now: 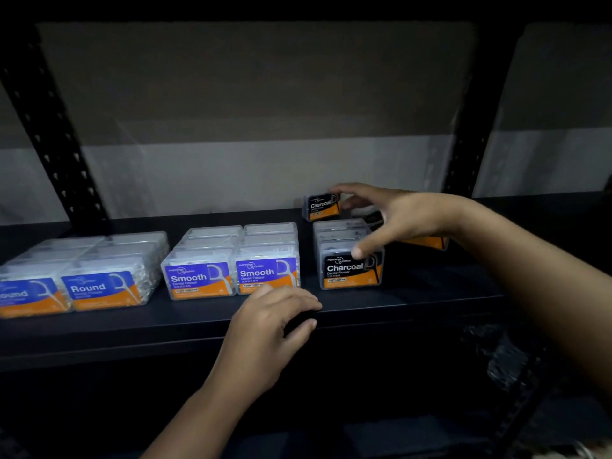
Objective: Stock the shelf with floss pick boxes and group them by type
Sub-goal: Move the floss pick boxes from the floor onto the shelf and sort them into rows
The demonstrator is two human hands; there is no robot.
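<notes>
A dark metal shelf (364,309) spans the view, its perforated black uprights (53,127) rising at ten and two o'clock against a grey wall (248,111). On the shelf board, floss pick boxes stand in three groups. At nine o'clock sits the widest block, the Round boxes (99,286), two across with further rows behind. Near the centre, just beside them, stand the Smooth boxes (231,276), also two across and several deep. At three o'clock from those, with a small gap between, is a single file of Charcoal boxes (351,270), black and orange labels facing out.

The right hand (404,217) reaches in from four o'clock, spread wide over the Charcoal file: its fingertips touch a small Charcoal box (323,207) raised at the back, while the thumb rests on the top front edge of the nearest box. Another orange-labelled box (427,241) shows partly under the palm; whether the hand touches it cannot be told.

The left hand (275,323), at six o'clock, rests on the shelf's front edge, fingers loosely curled over the lip, holding no box.
</notes>
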